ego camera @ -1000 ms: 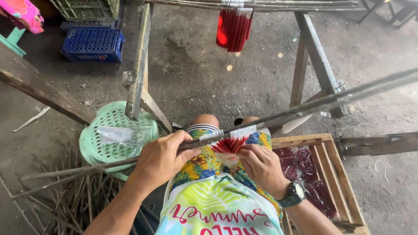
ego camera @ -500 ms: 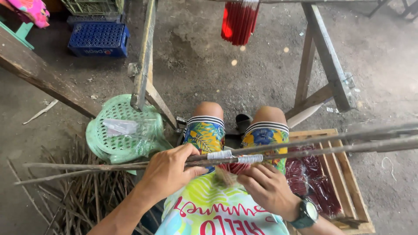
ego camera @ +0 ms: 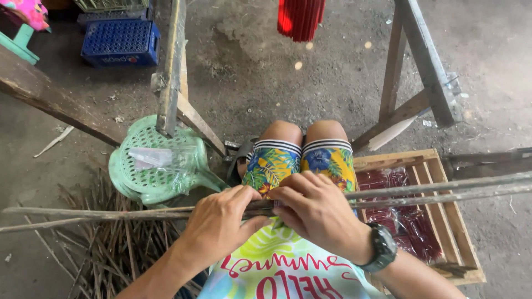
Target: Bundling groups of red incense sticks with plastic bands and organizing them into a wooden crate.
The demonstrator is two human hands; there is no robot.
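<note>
Left hand: the left hand [ego camera: 217, 224] lies over the long thin poles [ego camera: 443, 191] above the lap, fingers curled down and pressed around them, thumb pointing toward the other hand.
Right hand: the right hand [ego camera: 317, 213] is just beside the left, nearly touching it, fingers folded over the same poles; a dark wristwatch [ego camera: 381, 247] sits on its wrist. Whether anything smaller is pinched under the fingers cannot be told.
Poles: two slim, grey, rough-looking sticks run side by side across the whole view, from the left edge past the knees to the right edge, both hands closed on their middle.
Lap: bright shorts [ego camera: 299, 163] with a leaf and flower print and striped hems; a printed shirt below.
Crate: a slatted wooden crate [ego camera: 451, 232] stands on the ground by the right knee, holding dark red bundles in clear plastic [ego camera: 407, 224].
Stool: a pale green plastic stool [ego camera: 147, 177] with a perforated round seat stands left of the knees, a clear plastic bag [ego camera: 158, 158] on top.
Ground: bare grey concrete; a loose heap of thin brown sticks [ego camera: 105, 249] lies under the left arm.
Far side: a wooden trestle frame [ego camera: 418, 72], a blue plastic crate [ego camera: 119, 44] at upper left, a hanging bundle of red sticks [ego camera: 300, 17] at the top edge.
</note>
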